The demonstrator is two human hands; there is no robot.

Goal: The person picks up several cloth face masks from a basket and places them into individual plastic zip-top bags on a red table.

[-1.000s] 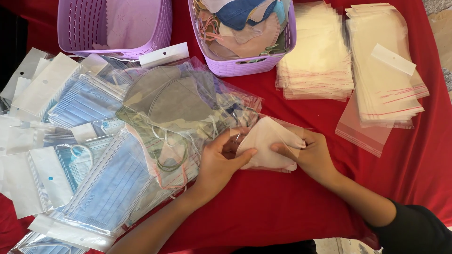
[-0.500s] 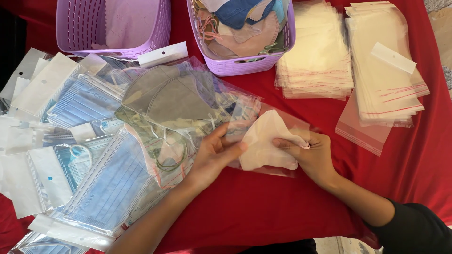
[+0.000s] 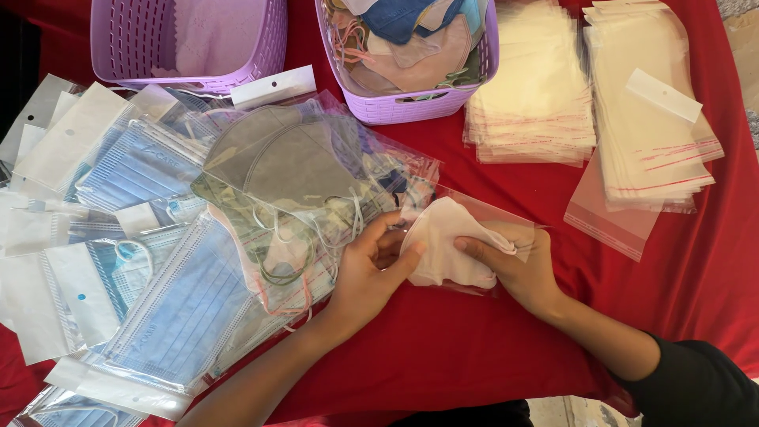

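Note:
A pale pink face mask (image 3: 447,237) lies partly inside a clear plastic sleeve (image 3: 506,217) on the red cloth. My left hand (image 3: 371,273) holds the open left end of the sleeve, thumb on the mask. My right hand (image 3: 518,265) grips the mask and sleeve from the right, fingers pressed on the mask's lower right edge. Just left of my hands lies a heap of bagged masks, with a grey mask in its sleeve (image 3: 292,162) on top.
Bagged blue surgical masks (image 3: 158,316) spread over the left. Two lilac baskets stand at the back: one (image 3: 190,39) nearly bare, one (image 3: 411,47) full of loose masks. Stacks of unused clear sleeves (image 3: 656,119) lie at the back right on the red cloth (image 3: 443,356).
The mask has slid a little further into the sleeve. My left hand shifted slightly right along the sleeve's opening; my right hand stayed in place.

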